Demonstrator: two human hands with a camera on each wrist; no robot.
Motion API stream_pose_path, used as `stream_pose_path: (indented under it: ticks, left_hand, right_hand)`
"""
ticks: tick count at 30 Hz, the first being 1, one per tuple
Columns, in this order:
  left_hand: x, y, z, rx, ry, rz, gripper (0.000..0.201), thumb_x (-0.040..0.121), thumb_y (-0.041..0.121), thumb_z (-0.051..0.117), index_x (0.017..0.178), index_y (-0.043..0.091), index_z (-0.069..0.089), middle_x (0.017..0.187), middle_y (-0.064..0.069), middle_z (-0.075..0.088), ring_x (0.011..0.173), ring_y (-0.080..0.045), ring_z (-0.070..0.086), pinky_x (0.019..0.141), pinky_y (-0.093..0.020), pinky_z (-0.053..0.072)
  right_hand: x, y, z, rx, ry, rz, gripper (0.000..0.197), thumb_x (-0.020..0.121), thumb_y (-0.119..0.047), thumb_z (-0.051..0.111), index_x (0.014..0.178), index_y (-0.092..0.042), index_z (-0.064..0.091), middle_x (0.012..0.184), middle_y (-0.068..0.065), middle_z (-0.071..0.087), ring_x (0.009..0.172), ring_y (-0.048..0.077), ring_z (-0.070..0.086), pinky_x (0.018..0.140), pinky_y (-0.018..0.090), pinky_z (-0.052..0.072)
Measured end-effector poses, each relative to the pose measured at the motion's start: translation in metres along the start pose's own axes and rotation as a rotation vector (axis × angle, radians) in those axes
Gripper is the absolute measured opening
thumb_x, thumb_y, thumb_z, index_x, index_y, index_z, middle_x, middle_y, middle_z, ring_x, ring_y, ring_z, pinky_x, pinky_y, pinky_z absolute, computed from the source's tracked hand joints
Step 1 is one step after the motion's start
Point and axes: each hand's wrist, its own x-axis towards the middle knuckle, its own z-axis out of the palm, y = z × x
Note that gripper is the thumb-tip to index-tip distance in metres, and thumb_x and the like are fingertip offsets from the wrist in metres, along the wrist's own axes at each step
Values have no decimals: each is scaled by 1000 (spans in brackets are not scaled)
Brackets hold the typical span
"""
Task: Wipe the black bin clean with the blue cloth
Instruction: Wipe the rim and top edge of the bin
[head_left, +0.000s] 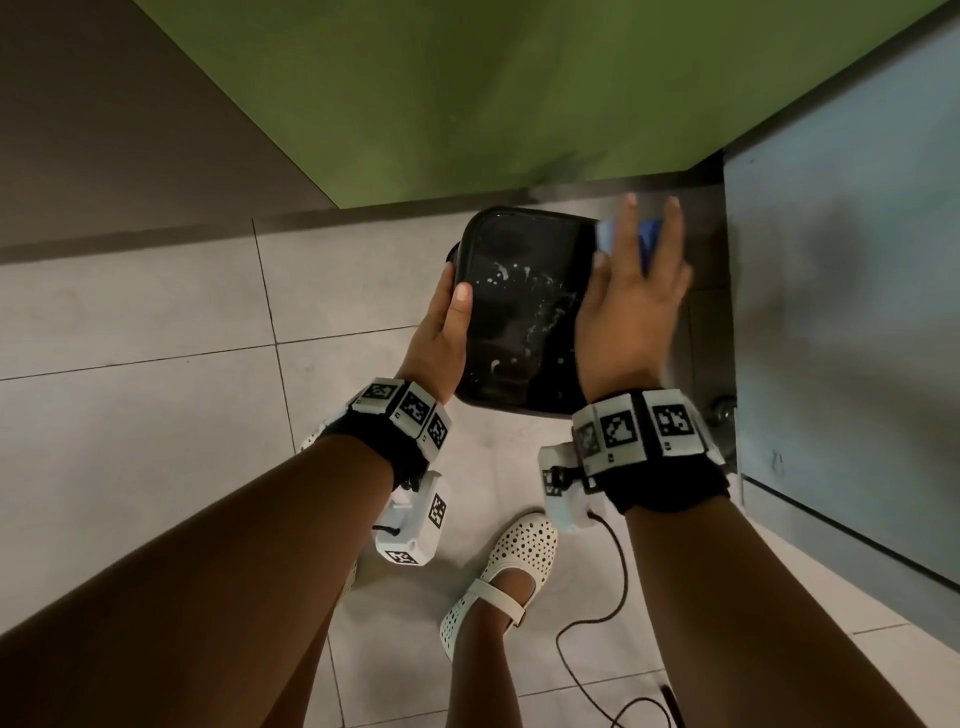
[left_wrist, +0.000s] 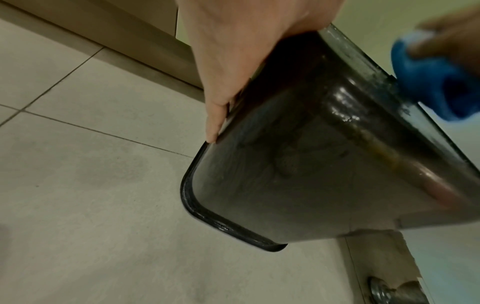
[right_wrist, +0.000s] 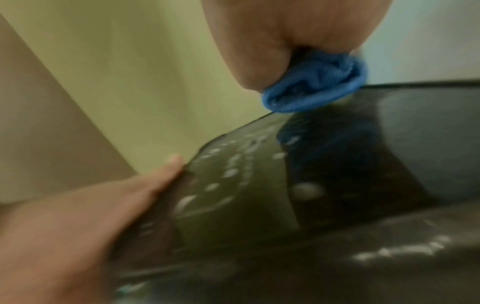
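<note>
The black bin (head_left: 519, 291) is tilted off the floor, its glossy side facing me and flecked with white spots. My left hand (head_left: 451, 304) grips its left edge, thumb on the face and fingers behind. The left wrist view shows that left hand (left_wrist: 233, 61) along the bin (left_wrist: 298, 164) wall. My right hand (head_left: 639, 291) holds the bunched blue cloth (head_left: 653, 234) against the bin's far right corner. In the right wrist view, the cloth (right_wrist: 314, 86) pokes out under the right hand (right_wrist: 285, 30) and touches the bin (right_wrist: 259, 205) edge.
A green panel (head_left: 467, 93) stands just behind the bin. A blue-grey door (head_left: 857, 312) closes off the right side, with a metal fitting (head_left: 722, 405) at its base. My foot in a white shoe (head_left: 509, 566) and a black cable (head_left: 613, 597) lie on the tiled floor (head_left: 156, 338).
</note>
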Motion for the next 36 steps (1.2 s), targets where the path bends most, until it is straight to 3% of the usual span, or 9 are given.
stream_pose_path:
  ticks: [4, 7, 10, 12, 22, 28, 31, 33, 36]
  left_hand:
    - [-3, 3, 0, 0, 38, -6, 48, 100, 32, 27, 145, 18, 25, 145, 4, 40, 131, -2, 38, 100, -4, 35]
    - [2, 3, -1, -114, -25, -22, 38, 102, 33, 22, 121, 17, 51, 88, 8, 73, 82, 4, 65, 70, -11, 52]
    - [0, 8, -1, -125, 16, -62, 48, 99, 38, 30, 142, 17, 33, 136, 1, 52, 122, -5, 49, 99, -13, 42]
    - [-2, 5, 0, -116, 45, -46, 49, 100, 29, 28, 147, 16, 21, 150, -2, 32, 134, -8, 34, 96, 1, 34]
    - [-3, 5, 2, -7, 73, 63, 49, 100, 32, 25, 147, 24, 16, 156, 2, 20, 143, -11, 19, 120, -34, 19]
    - [-5, 6, 0, -148, 27, 34, 52, 97, 26, 33, 147, 26, 18, 154, -3, 26, 142, -20, 26, 118, -42, 23]
    - [-5, 6, 2, -87, 59, 36, 49, 99, 24, 32, 147, 25, 18, 154, -2, 27, 138, -10, 28, 113, -18, 28]
    - [-5, 8, 5, -41, 114, 50, 48, 100, 21, 29, 147, 20, 19, 153, 0, 27, 136, -4, 27, 109, -9, 25]
    - [-4, 7, 5, -42, 112, 66, 49, 99, 27, 29, 147, 22, 19, 154, 1, 24, 142, -10, 23, 119, -29, 20]
  right_hand:
    - [-21, -54, 18, 182, -45, -263, 46, 89, -12, 46, 135, -14, 44, 147, 27, 24, 123, 39, 41, 94, 32, 38]
    - [-31, -70, 40, 248, -122, -201, 50, 89, -7, 54, 136, -15, 42, 148, 26, 25, 126, 38, 37, 99, 44, 43]
    - [-28, -61, 44, 189, -149, -172, 51, 89, -15, 51, 139, -17, 38, 149, 19, 27, 129, 34, 32, 102, 46, 36]
    - [-23, -52, 38, 98, -120, -163, 50, 88, -22, 45, 138, -17, 40, 147, 19, 29, 126, 38, 36, 99, 47, 37]
    - [2, -10, 23, 3, 138, 156, 45, 88, -11, 39, 131, -18, 49, 144, 20, 36, 119, 39, 42, 92, 47, 44]
    - [2, -67, 40, 162, -77, -189, 46, 87, -10, 54, 132, -19, 50, 145, 16, 36, 123, 38, 39, 99, 50, 38]
    - [14, -63, 37, 102, -42, -263, 48, 82, -5, 59, 128, -18, 54, 139, 19, 43, 116, 40, 46, 93, 50, 42]
    - [19, -42, 31, 20, -53, -164, 55, 83, 2, 51, 134, -21, 47, 145, 18, 35, 121, 39, 41, 95, 48, 38]
    - [23, -11, 20, -23, 49, 122, 56, 86, 1, 45, 137, -23, 41, 148, 18, 29, 122, 38, 37, 96, 45, 38]
